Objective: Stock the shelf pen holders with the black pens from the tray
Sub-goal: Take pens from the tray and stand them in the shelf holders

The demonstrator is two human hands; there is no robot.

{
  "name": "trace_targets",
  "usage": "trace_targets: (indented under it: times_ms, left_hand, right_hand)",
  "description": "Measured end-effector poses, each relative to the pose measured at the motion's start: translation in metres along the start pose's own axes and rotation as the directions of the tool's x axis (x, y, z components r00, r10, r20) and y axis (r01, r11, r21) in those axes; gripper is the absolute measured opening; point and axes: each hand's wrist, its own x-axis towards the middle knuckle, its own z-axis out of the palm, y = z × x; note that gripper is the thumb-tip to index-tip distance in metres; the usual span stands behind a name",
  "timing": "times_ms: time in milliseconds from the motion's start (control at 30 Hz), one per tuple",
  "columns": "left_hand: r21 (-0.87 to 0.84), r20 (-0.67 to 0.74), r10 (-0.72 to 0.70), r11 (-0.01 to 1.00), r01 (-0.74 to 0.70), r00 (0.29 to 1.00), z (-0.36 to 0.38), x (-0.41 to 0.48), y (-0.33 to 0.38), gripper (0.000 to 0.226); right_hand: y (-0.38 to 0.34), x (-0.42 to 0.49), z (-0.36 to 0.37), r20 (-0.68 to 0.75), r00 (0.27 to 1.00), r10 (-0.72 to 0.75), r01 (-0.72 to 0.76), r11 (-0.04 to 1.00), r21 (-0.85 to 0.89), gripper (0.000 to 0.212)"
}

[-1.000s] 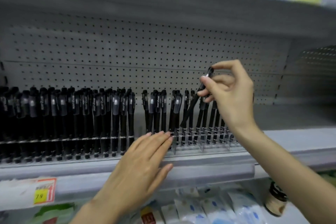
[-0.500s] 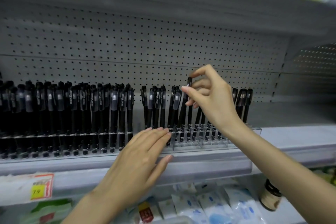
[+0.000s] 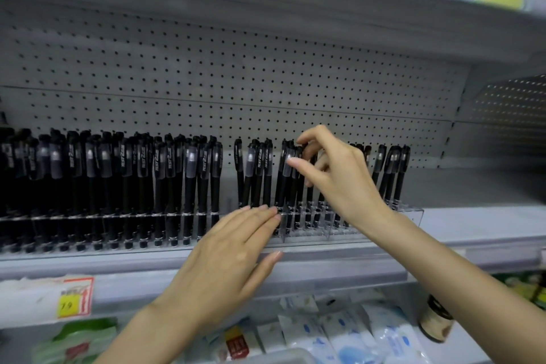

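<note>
The black pen [image 3: 297,177] in hand stands nearly upright among its neighbours in the right-hand clear holder [image 3: 413,213], its lower end down at the sockets; whether it is fully seated cannot be told, since other barrels crowd it. The right hand [image 3: 339,183] reaches in from the right, and its fingers [image 3: 295,163] pinch the pen's cap between thumb and forefinger, the others loosely curled behind. The left hand [image 3: 227,257] lies flat, fingers [image 3: 260,216] straight and pressed together, their tips touching the holder's front wall at its left end, apparently to steady it.

As to progress: the long left-hand holder [image 3: 88,217] is packed with black pens from end to end and looks finished; the right-hand holder is only partly stocked, with a small group at its left end, a cluster round the pinched pen, and a few more at its far right; the stretch between is partly hidden by the right hand, though some front sockets there seem empty. The tray is not in view, so how many pens remain to be brought cannot be judged; more trips seem likely.

Both holders sit on the grey shelf [image 3: 325,264], backed by a pegboard [image 3: 206,68]; a yellow price tag [image 3: 71,303] hangs on its front edge at the left; below lie pale packets [image 3: 348,343] and a small dark-lidded jar [image 3: 437,322].
</note>
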Motion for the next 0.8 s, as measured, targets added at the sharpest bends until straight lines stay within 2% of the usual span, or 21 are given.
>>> trace_targets:
  times_ms: [100, 267, 400, 567, 667, 800]
  left_hand:
    - [0.009, 0.02, 0.028, 1.0, -0.028, 0.999, -0.001, -0.005, -0.002, 0.056]
    - [-0.006, 0.007, -0.014, 1.0, 0.014, 1.0, -0.012, -0.021, -0.003, 0.054]
    - [-0.075, -0.001, -0.029, 0.997, 0.028, 1.0, -0.023, -0.04, 0.0, 0.055]
    - [-0.164, -0.015, -0.098, 0.982, 0.094, 0.995, -0.02, -0.093, 0.01, 0.055]
    - [-0.212, 0.015, -0.138, 0.968, 0.138, 0.99, -0.008, -0.134, 0.014, 0.054]
    - [-0.251, 0.129, -0.295, 0.914, 0.319, 0.947, 0.017, -0.198, 0.016, 0.056]
  right_hand:
    - [-0.005, 0.0, -0.003, -0.015, 1.0, -0.002, 0.002, 1.0, 0.009, 0.023]
    - [-0.019, -0.008, -0.008, -0.097, 0.995, -0.039, 0.041, 0.999, 0.019, 0.02]
    - [-0.035, -0.026, -0.003, -0.099, 0.991, -0.086, 0.092, 0.994, 0.062, 0.018]
    - [-0.047, -0.079, 0.027, 0.016, 0.98, -0.199, 0.195, 0.972, 0.127, 0.016]
    - [-0.045, -0.123, 0.058, 0.118, 0.977, -0.179, 0.155, 0.969, 0.191, 0.015]
    - [-0.034, -0.183, 0.105, 0.349, 0.932, -0.098, 0.031, 0.981, 0.192, 0.022]
